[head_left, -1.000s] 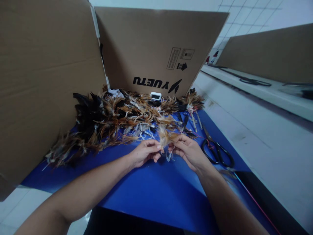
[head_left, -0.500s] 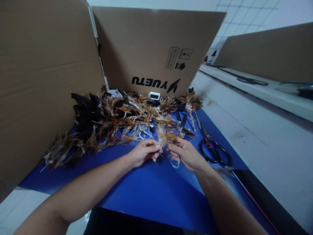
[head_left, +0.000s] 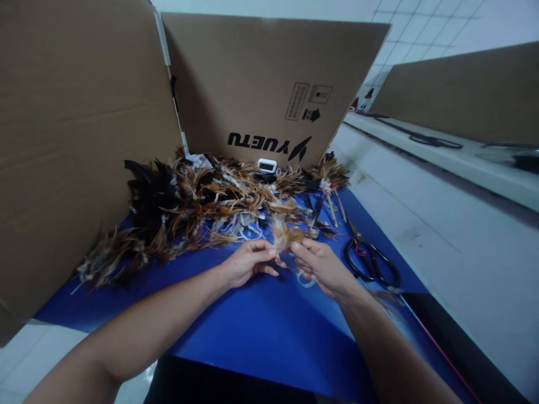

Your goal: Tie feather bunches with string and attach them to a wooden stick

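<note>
- Tan and brown feathers make up a small tuft (head_left: 283,235) pinched between both hands, above the blue sheet (head_left: 252,325) near its middle.
- Left hand (head_left: 248,262) has thumb and fingertips closed on the base of the tuft from the nine o'clock side.
- Right hand (head_left: 322,266) meets it from three o'clock, fingertips drawn narrow on the same base; a pale strip (head_left: 305,279) loops under this hand, though whether the fingers actually hold it is hard to tell.
- A large feather pile (head_left: 197,207), black, rust and cream, spreads from about ten to twelve o'clock of the hands, lying on the blue sheet against the cardboard.
- Black scissors (head_left: 370,261) lie at three o'clock, near the right hand but apart from it.
- Thin sticks (head_left: 334,206) with feathered heads lie at about one o'clock.
- A small white device (head_left: 267,165) sits at twelve o'clock, at the foot of the cardboard wall (head_left: 261,78), which bears printed lettering.
- A second cardboard panel (head_left: 76,140) stands along the nine o'clock side.
</note>
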`<act>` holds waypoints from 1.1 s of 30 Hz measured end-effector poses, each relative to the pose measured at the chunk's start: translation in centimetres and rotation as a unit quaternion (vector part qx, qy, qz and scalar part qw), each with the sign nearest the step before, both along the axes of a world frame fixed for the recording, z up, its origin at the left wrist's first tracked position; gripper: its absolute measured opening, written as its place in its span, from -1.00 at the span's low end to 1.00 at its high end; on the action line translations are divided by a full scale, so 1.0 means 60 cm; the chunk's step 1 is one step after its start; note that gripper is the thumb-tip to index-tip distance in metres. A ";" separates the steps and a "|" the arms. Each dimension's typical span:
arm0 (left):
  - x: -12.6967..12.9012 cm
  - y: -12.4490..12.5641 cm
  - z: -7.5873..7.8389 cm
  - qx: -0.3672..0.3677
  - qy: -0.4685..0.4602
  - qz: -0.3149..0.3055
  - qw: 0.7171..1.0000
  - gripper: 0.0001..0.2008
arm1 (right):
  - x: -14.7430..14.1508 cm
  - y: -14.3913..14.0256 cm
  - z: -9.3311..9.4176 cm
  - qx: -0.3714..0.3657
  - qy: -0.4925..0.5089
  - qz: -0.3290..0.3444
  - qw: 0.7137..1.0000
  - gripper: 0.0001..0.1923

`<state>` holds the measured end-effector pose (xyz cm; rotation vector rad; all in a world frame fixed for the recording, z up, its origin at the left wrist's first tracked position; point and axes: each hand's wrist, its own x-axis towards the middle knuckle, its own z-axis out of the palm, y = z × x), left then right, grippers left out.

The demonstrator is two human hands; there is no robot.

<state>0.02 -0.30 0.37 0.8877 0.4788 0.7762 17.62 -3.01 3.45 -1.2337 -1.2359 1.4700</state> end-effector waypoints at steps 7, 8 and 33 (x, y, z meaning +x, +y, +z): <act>0.001 0.000 0.002 -0.012 -0.017 -0.008 1.000 -0.77 | -0.001 0.002 0.001 -0.008 0.017 -0.036 0.999 -0.65; 0.001 0.000 0.002 -0.014 -0.018 -0.009 1.000 -0.77 | -0.002 0.002 0.001 -0.006 0.024 -0.040 0.999 -0.65; -0.001 0.001 -0.001 -0.015 -0.016 -0.013 1.000 -0.79 | 0.001 0.005 0.006 0.005 0.037 -0.046 0.998 -0.77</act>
